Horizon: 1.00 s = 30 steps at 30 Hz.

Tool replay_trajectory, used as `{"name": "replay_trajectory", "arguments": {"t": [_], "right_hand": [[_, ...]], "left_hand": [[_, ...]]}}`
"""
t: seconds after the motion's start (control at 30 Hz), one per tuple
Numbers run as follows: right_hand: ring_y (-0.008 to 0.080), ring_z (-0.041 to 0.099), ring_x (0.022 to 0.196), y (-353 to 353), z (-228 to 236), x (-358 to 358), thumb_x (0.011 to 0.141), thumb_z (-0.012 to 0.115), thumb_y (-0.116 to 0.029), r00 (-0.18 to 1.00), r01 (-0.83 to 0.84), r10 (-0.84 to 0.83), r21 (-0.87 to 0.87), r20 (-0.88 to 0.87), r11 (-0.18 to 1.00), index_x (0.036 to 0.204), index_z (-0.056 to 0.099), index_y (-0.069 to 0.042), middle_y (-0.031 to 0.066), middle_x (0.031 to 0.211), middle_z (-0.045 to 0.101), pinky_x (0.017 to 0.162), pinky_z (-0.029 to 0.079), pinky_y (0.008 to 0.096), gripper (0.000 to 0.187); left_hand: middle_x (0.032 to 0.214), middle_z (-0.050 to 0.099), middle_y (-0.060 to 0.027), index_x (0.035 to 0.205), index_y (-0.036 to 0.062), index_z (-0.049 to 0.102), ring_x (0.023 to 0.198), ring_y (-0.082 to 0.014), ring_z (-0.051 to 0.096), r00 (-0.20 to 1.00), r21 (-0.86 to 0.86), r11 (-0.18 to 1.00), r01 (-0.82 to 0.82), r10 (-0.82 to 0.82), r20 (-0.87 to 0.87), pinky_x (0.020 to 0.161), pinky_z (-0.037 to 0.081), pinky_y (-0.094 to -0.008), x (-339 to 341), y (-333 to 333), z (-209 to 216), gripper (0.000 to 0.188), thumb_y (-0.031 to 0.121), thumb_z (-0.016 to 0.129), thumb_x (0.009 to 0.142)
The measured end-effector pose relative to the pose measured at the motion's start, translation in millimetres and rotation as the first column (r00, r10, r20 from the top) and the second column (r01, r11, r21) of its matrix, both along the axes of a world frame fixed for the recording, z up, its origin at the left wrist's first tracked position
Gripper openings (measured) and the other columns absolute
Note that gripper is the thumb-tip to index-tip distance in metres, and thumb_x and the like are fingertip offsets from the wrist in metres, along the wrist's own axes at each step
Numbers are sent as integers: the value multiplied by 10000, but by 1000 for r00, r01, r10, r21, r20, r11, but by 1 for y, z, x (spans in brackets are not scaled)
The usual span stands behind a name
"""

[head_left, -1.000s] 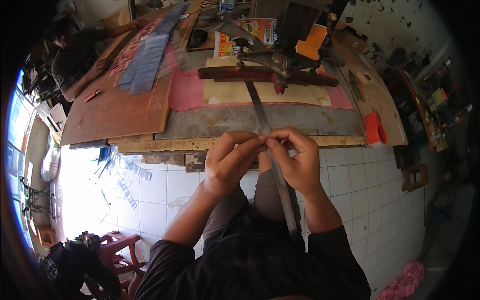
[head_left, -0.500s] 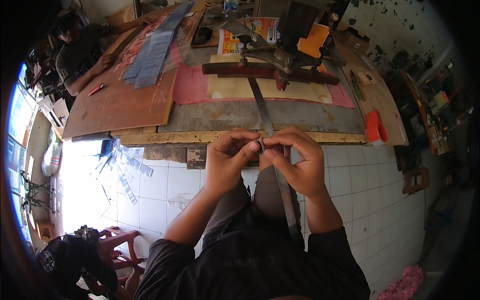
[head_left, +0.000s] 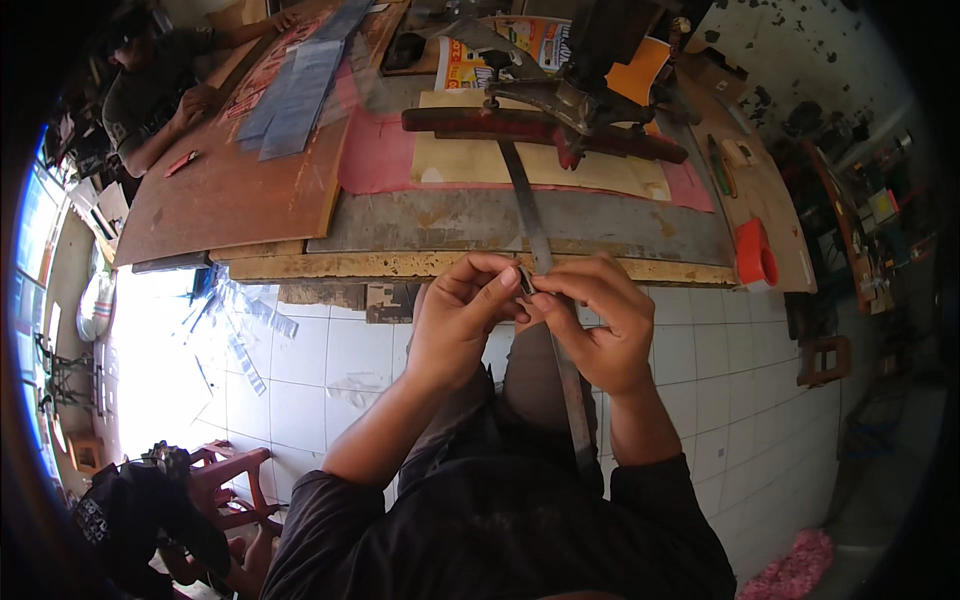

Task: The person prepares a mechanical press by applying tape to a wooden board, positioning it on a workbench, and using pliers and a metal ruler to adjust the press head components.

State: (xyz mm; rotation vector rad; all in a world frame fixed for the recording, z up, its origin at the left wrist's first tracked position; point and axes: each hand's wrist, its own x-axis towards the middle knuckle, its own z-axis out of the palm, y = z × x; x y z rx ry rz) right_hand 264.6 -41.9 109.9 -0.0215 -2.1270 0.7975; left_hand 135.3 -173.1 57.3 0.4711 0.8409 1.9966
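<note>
Before the table's edge, my left hand and my right hand meet fingertip to fingertip. Between them is a small dark, curved piece, too small to name. Thumb and fingers of each hand pinch it. Close by my right hand runs a long flat metal bar, reaching from under the red-edged press down past my hands to my lap. Above the table stands that dark metal press with a long red crossbar. A cream sheet lies beneath it on pink material.
At the left, a person sits by a brown board with clear plastic strips. A red tape ring and green-handled tool lie right. Another person and a red stool are lower left.
The view has shifted slightly. My left thumb has moved up a little over the small piece, and the piece looks turned. Both hands stay pinched together.
</note>
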Motion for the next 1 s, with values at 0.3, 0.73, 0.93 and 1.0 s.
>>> {"name": "replay_trajectory", "arguments": {"t": [0.3, 0.73, 0.93, 1.0], "right_hand": [[214, 662, 797, 2, -4, -2, 923, 747, 27, 999, 18, -17, -22, 34, 1000, 1013, 733, -6, 95, 951, 721, 679, 510, 329, 97], [119, 609, 805, 34, -4, 30, 1018, 677, -20, 969, 233, -245, -211, -33, 949, 1024, 689, 8, 65, 943, 694, 727, 488, 260, 31], [151, 662, 851, 63, -19, 148, 1009, 683, -1, 811, 454, -351, -124, 469, 882, 1052, 693, 21, 73, 944, 696, 788, 526, 278, 49], [229, 702, 982, 73, -50, 195, 1003, 683, 1, 613, 522, -434, 74, 660, 850, 1150, 702, 12, 118, 1082, 722, 884, 550, 326, 148]], "left_hand": [[1089, 747, -94, 1280, -8, 671, 912, -155, 736, 998, -13, 999, 40, -41, -41, 827, 605, -303, -3, -2, -6, 257, 120, 704, 1060], [1259, 733, -142, 1319, 67, 684, 1068, -231, 736, 980, 105, 974, 199, -197, -25, 843, 592, -320, -3, 1, -22, 253, 124, 668, 1072], [1241, 728, -153, 1296, 71, 691, 1039, -253, 743, 985, 69, 984, 166, -162, -64, 820, 591, -327, 1, -2, -19, 231, 113, 663, 1070], [1240, 730, -157, 1280, 69, 692, 1024, -254, 750, 987, 69, 987, 146, -140, -78, 816, 594, -324, 4, -8, -20, 215, 102, 658, 1070]]}}
